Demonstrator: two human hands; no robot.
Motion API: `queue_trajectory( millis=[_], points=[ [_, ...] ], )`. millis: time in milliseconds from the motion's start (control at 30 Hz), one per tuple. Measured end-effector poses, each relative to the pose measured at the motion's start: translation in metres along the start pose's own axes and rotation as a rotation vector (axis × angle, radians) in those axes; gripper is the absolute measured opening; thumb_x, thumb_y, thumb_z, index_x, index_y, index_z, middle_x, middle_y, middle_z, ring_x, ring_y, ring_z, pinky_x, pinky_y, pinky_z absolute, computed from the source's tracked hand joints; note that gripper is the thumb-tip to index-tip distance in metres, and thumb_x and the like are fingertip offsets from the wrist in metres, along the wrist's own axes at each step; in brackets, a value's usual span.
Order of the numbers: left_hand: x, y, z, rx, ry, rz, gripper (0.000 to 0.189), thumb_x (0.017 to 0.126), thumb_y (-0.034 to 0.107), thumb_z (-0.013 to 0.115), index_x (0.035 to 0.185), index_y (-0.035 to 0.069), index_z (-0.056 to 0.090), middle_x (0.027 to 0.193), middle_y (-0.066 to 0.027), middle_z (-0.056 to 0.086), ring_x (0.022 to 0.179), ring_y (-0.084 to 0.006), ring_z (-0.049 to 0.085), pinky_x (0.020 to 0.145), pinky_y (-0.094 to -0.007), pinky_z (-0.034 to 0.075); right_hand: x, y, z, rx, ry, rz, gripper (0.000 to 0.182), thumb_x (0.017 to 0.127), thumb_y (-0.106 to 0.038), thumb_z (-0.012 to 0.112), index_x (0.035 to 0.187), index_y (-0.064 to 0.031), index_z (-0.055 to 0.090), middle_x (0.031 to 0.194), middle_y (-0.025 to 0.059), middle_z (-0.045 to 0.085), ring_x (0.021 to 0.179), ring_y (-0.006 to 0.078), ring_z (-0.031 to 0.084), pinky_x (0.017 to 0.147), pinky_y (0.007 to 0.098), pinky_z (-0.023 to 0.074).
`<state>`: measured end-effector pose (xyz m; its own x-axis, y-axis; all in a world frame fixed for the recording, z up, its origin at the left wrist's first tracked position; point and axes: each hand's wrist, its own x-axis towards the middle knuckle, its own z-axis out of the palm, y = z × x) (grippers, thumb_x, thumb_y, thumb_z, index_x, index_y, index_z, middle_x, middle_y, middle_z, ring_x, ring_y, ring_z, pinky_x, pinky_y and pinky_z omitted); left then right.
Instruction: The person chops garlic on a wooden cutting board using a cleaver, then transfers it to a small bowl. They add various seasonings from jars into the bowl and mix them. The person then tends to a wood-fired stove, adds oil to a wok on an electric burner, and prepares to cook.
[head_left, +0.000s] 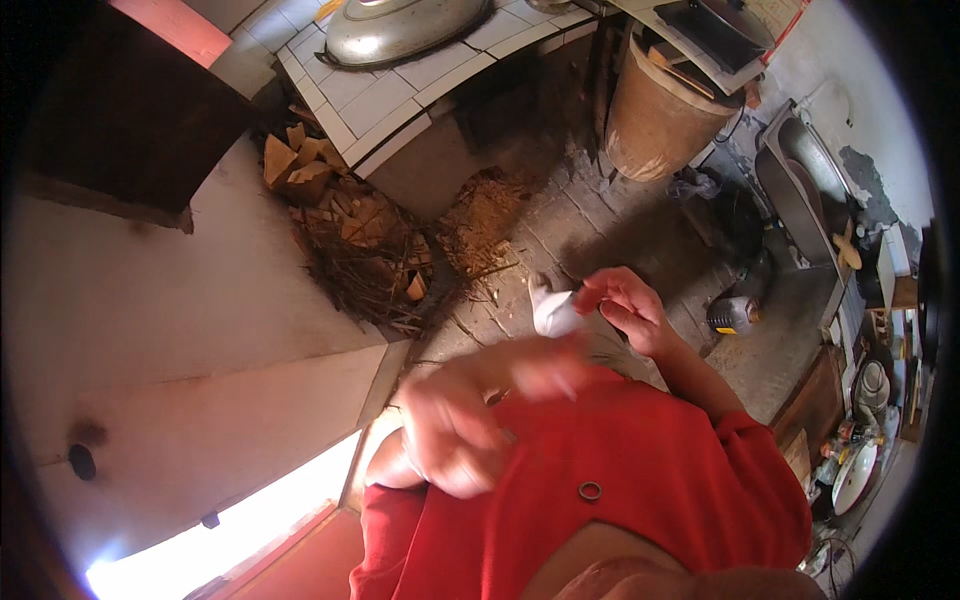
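Observation:
My left hand (461, 424) is raised in front of the red shirt (622, 450), its fingers reaching toward the middle of the picture. Motion blur hides whether it holds anything. To its right, my right hand (630, 311) is above the lower body with fingers loosely bent and thumb apart; nothing shows in its grasp. The two hands look separate. A small dark ring (590, 491) lies against the shirt front. Beyond the hands, a light-coloured shoe (551, 304) shows on the floor.
Split firewood (304, 169) and twigs (382, 277) lie beside a white-tiled stove (382, 94) with a metal lid (405, 30). A large bucket (660, 112), a steel sink (799, 187) and a dark bottle (731, 315) stand rightward. A pale door (225, 420) is at left.

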<state>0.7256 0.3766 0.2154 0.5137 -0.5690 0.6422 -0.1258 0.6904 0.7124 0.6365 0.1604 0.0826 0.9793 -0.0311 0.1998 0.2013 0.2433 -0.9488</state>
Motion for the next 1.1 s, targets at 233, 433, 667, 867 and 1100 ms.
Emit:
queue_trajectory(
  millis=[233,433,667,867,1100],
  points=[
    [-0.04,-0.066,-0.089,-0.284,0.465,-0.371,0.065,0.088,0.033,0.055,0.141,0.007,0.028,0.134,-0.0276,0.044,0.132,-0.0381,0.036,0.11,-0.0469,0.025,0.105,-0.007,-0.02,0.368,-0.327,0.001,0.064,0.094,-0.014,0.047,0.148,-0.0106,0.012,0.13,0.0244,0.049,0.117,0.0305,0.053,0.098,0.0418,0.0396],
    [0.02,-0.153,-0.127,-0.436,0.493,-0.332,0.061,0.092,0.038,0.046,0.141,0.006,0.03,0.136,-0.0235,0.045,0.131,-0.0397,0.036,0.109,-0.0478,0.027,0.204,0.002,-0.092,0.346,-0.468,0.118,0.074,0.093,-0.012,0.048,0.149,-0.0143,0.0,0.13,0.0238,0.05,0.117,0.0308,0.053,0.099,0.0425,0.0397],
    [0.12,-0.262,-0.17,-0.636,0.633,-0.258,0.07,0.095,0.051,0.032,0.144,0.003,0.024,0.139,-0.0227,0.042,0.132,-0.0387,0.036,0.109,-0.0467,0.026,0.315,-0.004,-0.188,0.298,-0.511,0.263,0.071,0.093,-0.01,0.046,0.149,-0.0169,0.005,0.123,0.0244,0.055,0.113,0.0324,0.056,0.096,0.043,0.0411],
    [0.151,-0.278,-0.179,-0.472,0.675,-0.223,0.085,0.089,0.068,0.029,0.148,0.01,0.011,0.136,-0.0219,0.045,0.134,-0.0381,0.033,0.109,-0.0481,0.024,0.374,-0.003,-0.199,0.274,-0.647,0.184,0.073,0.085,0.007,0.039,0.149,-0.0115,0.009,0.122,0.0193,0.056,0.111,0.0247,0.056,0.095,0.0362,0.041],
    [0.155,-0.219,-0.149,-0.17,0.621,-0.165,0.101,0.077,0.082,0.025,0.149,0.018,-0.006,0.136,-0.0229,0.045,0.138,-0.0402,0.022,0.11,-0.0547,0.011,0.368,0.003,-0.161,0.029,-0.453,0.121,0.06,0.085,0.007,0.045,0.14,-0.0046,0.027,0.091,0.0092,0.059,0.083,0.013,0.057,0.076,0.0272,0.0462]
  ],
)
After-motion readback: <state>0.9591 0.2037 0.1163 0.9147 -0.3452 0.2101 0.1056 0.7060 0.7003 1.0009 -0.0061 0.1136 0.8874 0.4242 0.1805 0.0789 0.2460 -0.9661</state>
